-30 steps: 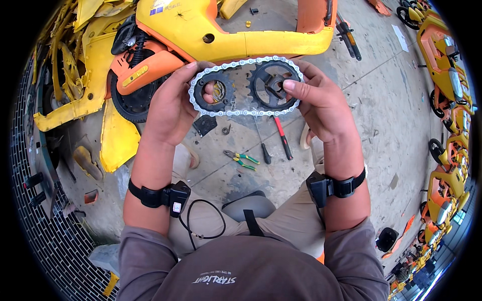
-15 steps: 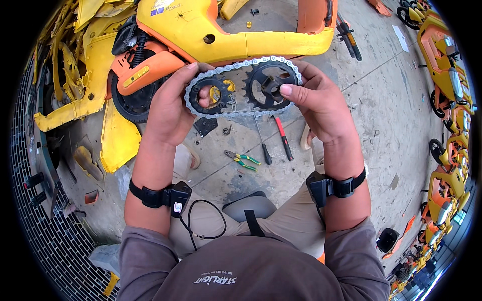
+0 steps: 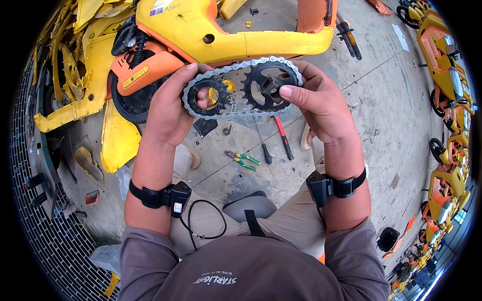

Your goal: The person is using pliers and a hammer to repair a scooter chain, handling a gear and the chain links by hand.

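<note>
A silver roller chain [image 3: 241, 64] loops around two black sprockets, held up in front of me between both hands. My left hand [image 3: 170, 105] grips the smaller sprocket [image 3: 219, 107], with fingertips showing through its open centre. On the opposite end, the larger sprocket [image 3: 252, 98] has a square-looking hub, and the thumb of my right hand [image 3: 321, 103] presses on that hub. The fingers of my right hand curl behind this sprocket and are partly hidden. Along its lower run the chain hangs nearly straight between the two sprockets.
On the concrete floor lie green-handled pliers [image 3: 242, 159], a screwdriver [image 3: 266, 153] and a red-and-black-handled tool [image 3: 283, 139]. A yellow-and-orange scooter body [image 3: 281, 44] lies beyond my hands. Yellow panels [image 3: 120, 138] are heaped at left; scooters [image 3: 444, 185] line the right.
The smaller sprocket and the chain's left end have shifted slightly left and tilted in my left hand. My right hand has hardly moved.
</note>
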`<state>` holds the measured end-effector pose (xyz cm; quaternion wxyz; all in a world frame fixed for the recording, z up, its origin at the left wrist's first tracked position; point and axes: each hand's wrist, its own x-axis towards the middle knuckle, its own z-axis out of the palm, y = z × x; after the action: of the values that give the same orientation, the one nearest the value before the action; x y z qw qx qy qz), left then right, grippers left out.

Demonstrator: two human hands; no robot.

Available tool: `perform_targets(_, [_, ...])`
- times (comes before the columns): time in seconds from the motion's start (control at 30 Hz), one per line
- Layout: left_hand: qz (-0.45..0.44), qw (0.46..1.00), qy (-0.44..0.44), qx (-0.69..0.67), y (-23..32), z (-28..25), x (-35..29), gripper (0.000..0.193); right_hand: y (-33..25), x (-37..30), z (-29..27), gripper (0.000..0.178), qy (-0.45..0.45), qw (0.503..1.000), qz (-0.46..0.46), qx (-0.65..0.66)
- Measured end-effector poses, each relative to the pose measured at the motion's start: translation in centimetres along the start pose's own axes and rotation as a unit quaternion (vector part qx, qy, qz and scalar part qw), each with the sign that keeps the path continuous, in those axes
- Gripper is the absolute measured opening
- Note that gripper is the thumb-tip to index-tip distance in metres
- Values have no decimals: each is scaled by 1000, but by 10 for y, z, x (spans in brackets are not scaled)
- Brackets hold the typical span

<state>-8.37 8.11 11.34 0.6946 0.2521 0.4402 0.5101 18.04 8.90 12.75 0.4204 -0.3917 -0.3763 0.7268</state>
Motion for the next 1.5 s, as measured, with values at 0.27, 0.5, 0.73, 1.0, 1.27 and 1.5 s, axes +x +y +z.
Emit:
perform_targets(0.27, [17, 1000, -14, 18, -3, -9, 4, 34, 3, -3, 0, 51, 5, 991, -62, -117])
perform_targets(0.5, [43, 998, 49, -1, 3, -4, 0, 40, 5, -5, -3, 37, -15, 967, -134, -218])
perform_targets(0.73, [56, 998, 9, 40, 4, -5, 0, 45, 6, -6, -3, 30, -41, 963, -127, -236])
perform_targets(1.0, [58, 998, -11, 25, 4, -10, -1, 39, 5, -6, -1, 25, -34, 979, -76, -189])
perform_targets(1.27, [-14, 999, 39, -16, 8, 3, -4, 38, 6, -4, 4, 31, -41, 999, 24, -22])
perform_targets(1.5, [-107, 991, -44, -65, 5, -13, 2, 35, 13, 8, -7, 41, 18, 985, 109, 132])
